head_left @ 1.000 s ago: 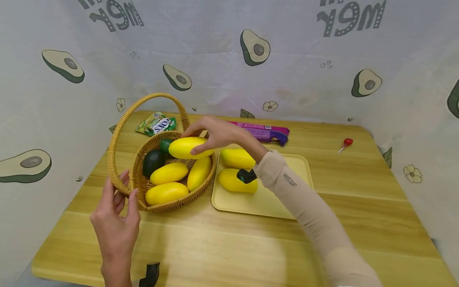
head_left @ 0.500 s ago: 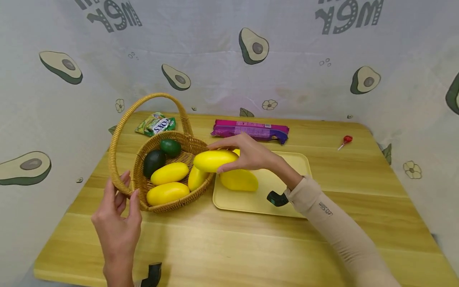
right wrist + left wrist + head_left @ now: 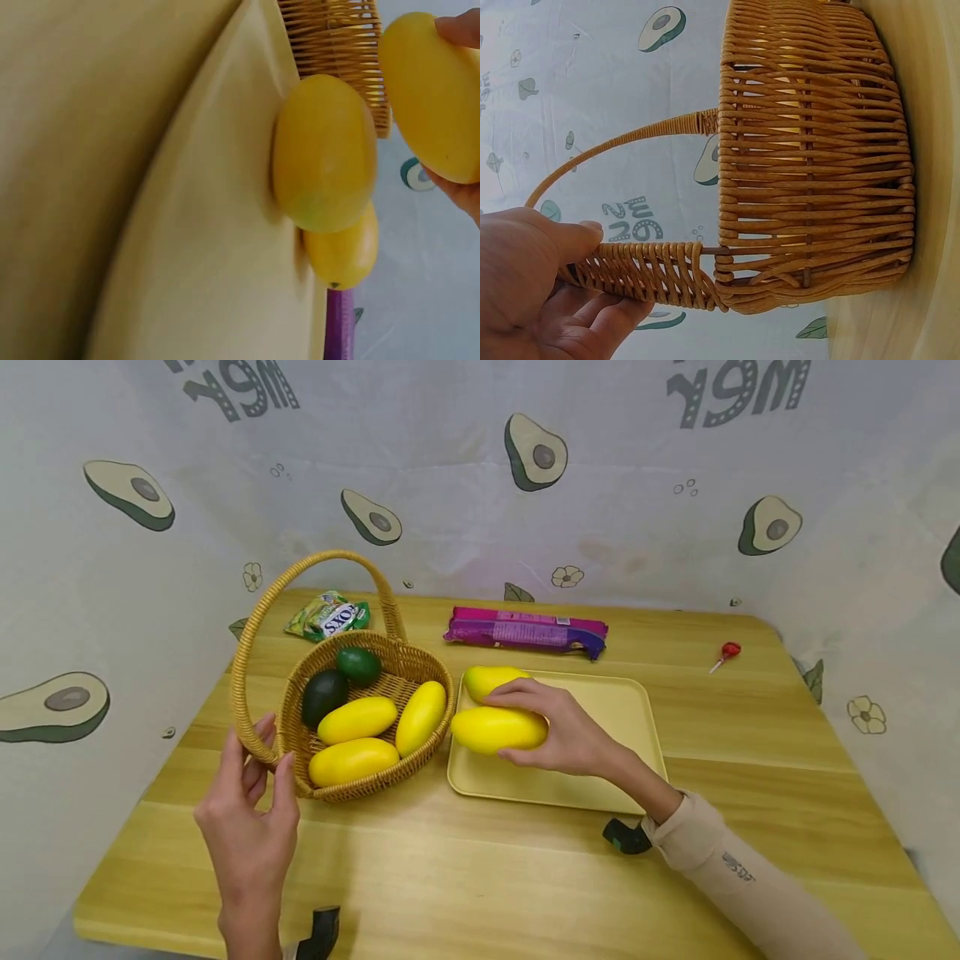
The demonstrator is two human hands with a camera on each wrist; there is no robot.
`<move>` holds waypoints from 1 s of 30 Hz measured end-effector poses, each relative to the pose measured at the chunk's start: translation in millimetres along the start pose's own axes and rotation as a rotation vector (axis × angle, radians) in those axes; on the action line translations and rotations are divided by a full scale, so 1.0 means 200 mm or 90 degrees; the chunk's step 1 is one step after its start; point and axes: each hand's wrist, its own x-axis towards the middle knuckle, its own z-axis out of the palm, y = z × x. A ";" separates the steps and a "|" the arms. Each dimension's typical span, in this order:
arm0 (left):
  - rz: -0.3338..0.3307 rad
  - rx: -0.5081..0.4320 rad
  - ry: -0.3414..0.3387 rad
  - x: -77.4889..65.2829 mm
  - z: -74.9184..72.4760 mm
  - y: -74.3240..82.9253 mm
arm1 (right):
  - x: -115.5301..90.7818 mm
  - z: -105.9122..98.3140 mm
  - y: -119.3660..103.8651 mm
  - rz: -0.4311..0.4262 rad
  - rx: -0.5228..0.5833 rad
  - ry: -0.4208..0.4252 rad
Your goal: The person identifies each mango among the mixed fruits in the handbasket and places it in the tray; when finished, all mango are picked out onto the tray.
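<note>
My right hand (image 3: 558, 727) grips a yellow mango (image 3: 497, 731) above the left part of the pale yellow tray (image 3: 585, 785). In the right wrist view the held mango (image 3: 431, 97) is raised off the tray, and a lower mango (image 3: 325, 154) and one behind it (image 3: 345, 251) lie on the tray. From the head, the held one hides the lower mango; the rear mango (image 3: 491, 681) shows partly. My left hand (image 3: 251, 827) holds the handle (image 3: 641, 270) of the wicker basket (image 3: 375, 789), thumb on one side and fingers on the other. Inside are three yellow mangoes (image 3: 357, 720) and two dark green avocados (image 3: 325, 697).
Behind the basket lies a green candy bag (image 3: 327, 616). A purple snack packet (image 3: 525, 631) lies behind the tray. A red lollipop (image 3: 727, 654) is at the far right of the wooden table (image 3: 465, 877). A printed curtain (image 3: 450, 468) encloses the table's back and sides.
My right hand has carried the mango from over the basket rightward and toward me, over the tray. My left hand keeps its hold on the handle.
</note>
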 end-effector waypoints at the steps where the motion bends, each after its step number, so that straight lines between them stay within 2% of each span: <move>1: 0.000 -0.001 0.001 0.00 0.00 0.00 | -0.02 0.00 0.00 0.002 -0.004 0.006; 10: -0.003 -0.004 -0.001 0.00 0.00 0.00 | -0.13 0.11 -0.02 0.015 -0.011 0.033; 16: -0.005 0.001 -0.001 0.00 0.00 0.00 | -0.18 0.18 -0.03 0.002 -0.034 0.028; 23: -0.006 -0.006 -0.002 0.00 0.00 0.00 | -0.20 0.21 -0.04 -0.001 -0.048 0.014; 30: -0.006 -0.004 -0.002 0.01 0.00 0.00 | -0.19 0.21 -0.05 0.008 -0.107 -0.009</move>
